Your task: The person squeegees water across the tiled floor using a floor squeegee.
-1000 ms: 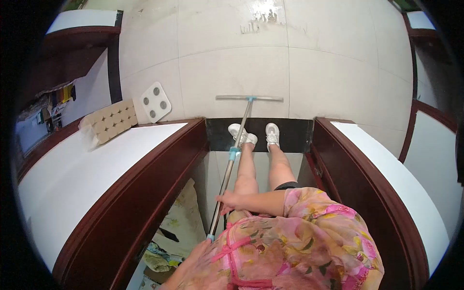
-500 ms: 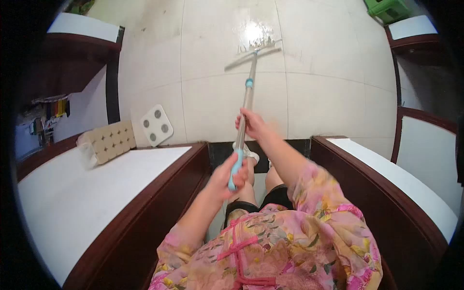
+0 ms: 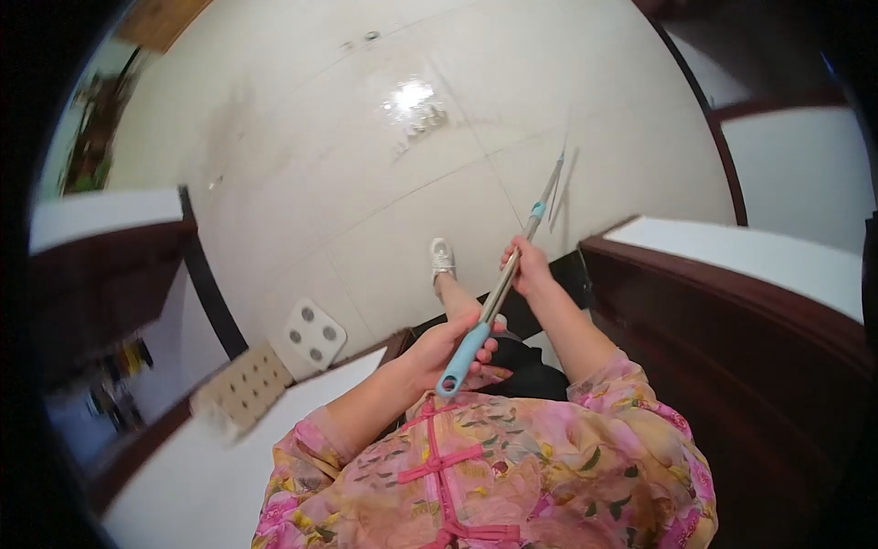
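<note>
Scale [image 3: 316, 335] lay left, pack of rolls [image 3: 245, 389] just left of it. Shoe [image 3: 443, 257] sat between scale and pole [image 3: 498, 295]. Wet patch [image 3: 416, 102] lay farther ahead on floor [image 3: 384, 238].

- Readable text: 0 items; no brand, label, number or sign could be made out.
- Light-blue pole handle [image 3: 465, 360]: no legible marking.
- White slab [image 3: 315, 336] with 4 grey discs: no digits or logo readable.
- Brown pack [image 3: 240, 388]: blurred, no print readable.
</note>
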A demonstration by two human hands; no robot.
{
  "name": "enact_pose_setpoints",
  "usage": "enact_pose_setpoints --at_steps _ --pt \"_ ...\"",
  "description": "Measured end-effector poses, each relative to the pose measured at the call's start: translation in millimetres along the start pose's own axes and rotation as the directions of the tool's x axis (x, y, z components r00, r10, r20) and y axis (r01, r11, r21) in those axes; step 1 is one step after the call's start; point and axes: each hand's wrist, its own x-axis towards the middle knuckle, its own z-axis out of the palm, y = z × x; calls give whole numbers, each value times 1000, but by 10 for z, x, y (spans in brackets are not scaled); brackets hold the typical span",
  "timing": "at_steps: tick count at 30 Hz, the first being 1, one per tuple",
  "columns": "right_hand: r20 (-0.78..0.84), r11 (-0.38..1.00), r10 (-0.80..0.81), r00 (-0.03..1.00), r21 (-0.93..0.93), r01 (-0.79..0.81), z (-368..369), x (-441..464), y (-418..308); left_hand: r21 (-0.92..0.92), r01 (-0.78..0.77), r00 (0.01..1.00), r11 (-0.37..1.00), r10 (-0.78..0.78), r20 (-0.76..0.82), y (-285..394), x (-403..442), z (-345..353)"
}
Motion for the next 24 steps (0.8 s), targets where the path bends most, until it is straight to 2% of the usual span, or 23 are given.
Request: enact_pose_setpoints --at_steps 2,3,6,7,10,11,13,15,18,20,22,24 --pt "-120 999 6 993 -48 -12 -59 99 157 81 97 995 992 -94 -36 243 55 -51" --pt "-155 1000 8 988 -23 -12 -46 157 186 62 157 977 986 -146 -154 375 84 -19" --pt "-281 991 130 951 8 -133 -16 93 384 295 296 947 908 -239 -214 741 105 -37" --pt "-250 983 180 951 82 -165 -40 116 442 335 341 923 878 -245 -296 874 129 -27" --pt "-247 929 310 918 282 -239 -31 169 628 371 476 856 797 -325 -401 1233 223 -65" --pt "-269 919 318 909 321 -227 -90 263 791 368 502 848 783 -361 -389 1326 314 -160" --pt "-302 902 312 901 393 -181 -159 403 965 402 582 794 707 -386 -471 1345 432 -245" --pt "-373 917 292 881 372 -146 -77 471 955 354 651 733 672 -434 -524 1451 502 -190" --pt "-479 948 275 833 279 -152 237 674 929 217 621 728 753 -452 -515 1730 406 -280" --pt "-450 949 275 850 271 -163 618 766 894 139 591 744 794 -471 -473 2019 193 -264" --pt "-421 963 211 882 242 -115 1115 761 820 126 555 744 822 -423 -517 2321 -94 -153" --pt "-341 955 228 912 261 -141 1631 915 819 145 503 769 852 -365 -526 2668 -438 -145"
